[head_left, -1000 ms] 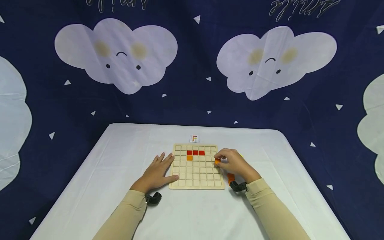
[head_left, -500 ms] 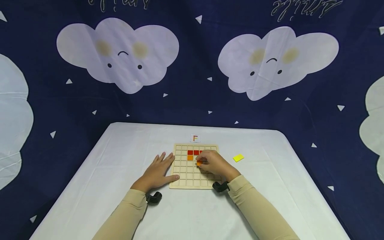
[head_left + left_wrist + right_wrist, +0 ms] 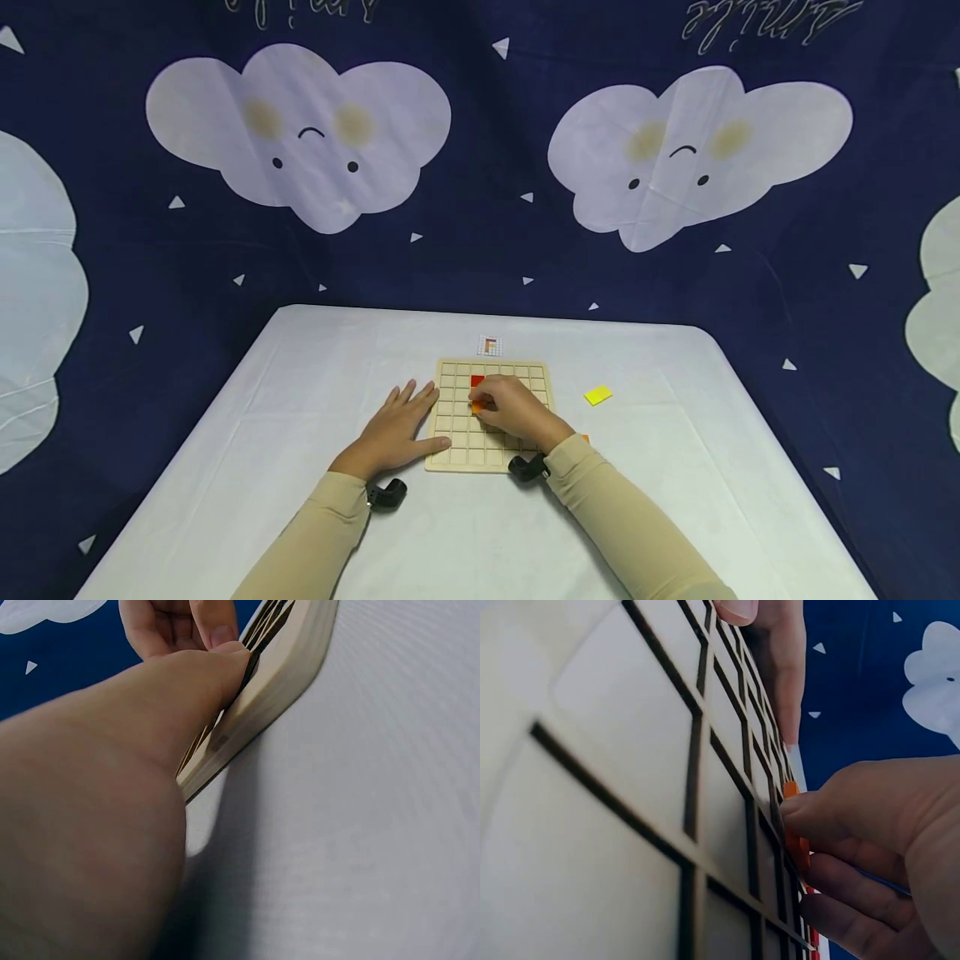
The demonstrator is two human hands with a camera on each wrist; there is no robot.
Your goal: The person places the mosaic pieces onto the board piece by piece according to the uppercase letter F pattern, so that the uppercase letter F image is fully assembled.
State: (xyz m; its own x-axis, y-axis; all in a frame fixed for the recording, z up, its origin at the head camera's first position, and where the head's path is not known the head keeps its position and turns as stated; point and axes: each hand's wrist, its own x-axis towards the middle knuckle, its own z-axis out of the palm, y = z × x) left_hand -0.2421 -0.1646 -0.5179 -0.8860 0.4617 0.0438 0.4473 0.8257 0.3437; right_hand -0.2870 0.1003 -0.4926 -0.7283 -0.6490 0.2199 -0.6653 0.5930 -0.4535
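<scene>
A wooden grid board [image 3: 457,457] lies on the white-covered table. My left hand [image 3: 390,435] rests at its left edge with fingers spread, the thumb lying over the board's rim [image 3: 289,686]. Over the grid, my right hand [image 3: 513,408] pinches an orange tile [image 3: 477,408] between thumb and fingers, below a red tile [image 3: 477,381]. In the right wrist view the orange tile [image 3: 798,851] is at the thumb tip, against the grid. The right hand hides the other red tiles and the orange tile seen on the board earlier.
A small printed card [image 3: 490,346] with a coloured grid pattern lies beyond the board. To the right is a yellow tile [image 3: 597,395]. A bit of orange [image 3: 586,437] shows beside the right sleeve. A dark blue cloud-printed cloth [image 3: 495,250] hangs behind the table.
My right hand has carried the orange tile from the board's right edge leftward to the column under the leftmost red tile. The yellow tile has come into full view. My left hand stays put.
</scene>
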